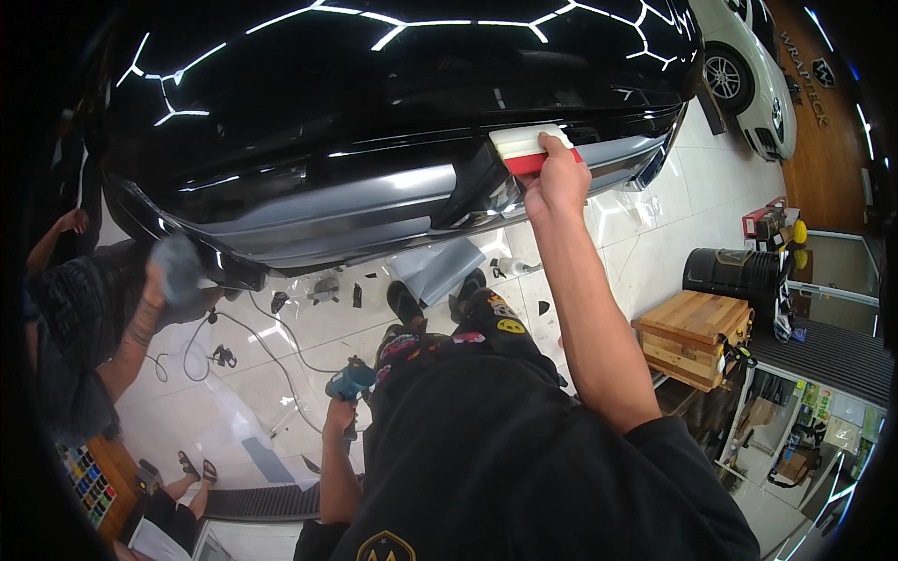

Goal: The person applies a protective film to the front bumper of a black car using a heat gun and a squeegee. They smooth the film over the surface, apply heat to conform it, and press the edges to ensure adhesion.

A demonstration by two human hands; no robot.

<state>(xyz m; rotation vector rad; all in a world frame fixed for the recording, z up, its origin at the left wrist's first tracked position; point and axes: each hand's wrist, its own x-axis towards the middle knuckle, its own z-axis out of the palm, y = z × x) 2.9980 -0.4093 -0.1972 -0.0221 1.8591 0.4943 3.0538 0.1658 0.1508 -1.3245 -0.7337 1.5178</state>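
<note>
My right hand (559,184) grips a white and red squeegee (524,143), raised against the lower front of a glossy black car (402,84); I cannot tell whether its edge touches. Beside it, a satin grey strip (374,198) runs along the bumper. Down at my left side, my left hand (340,417) is closed round the handle of a teal heat gun (352,379), which is well away from the bumper. A loose grey sheet (438,269) lies by my feet, below the bumper.
At left a co-worker's arm (131,351) holds a grey cloth (178,271) near the bumper corner. A cord (281,374) and dark scraps lie on the tiled floor. At right stand a wooden box (687,337), a black drum (730,271) and a white car (758,84).
</note>
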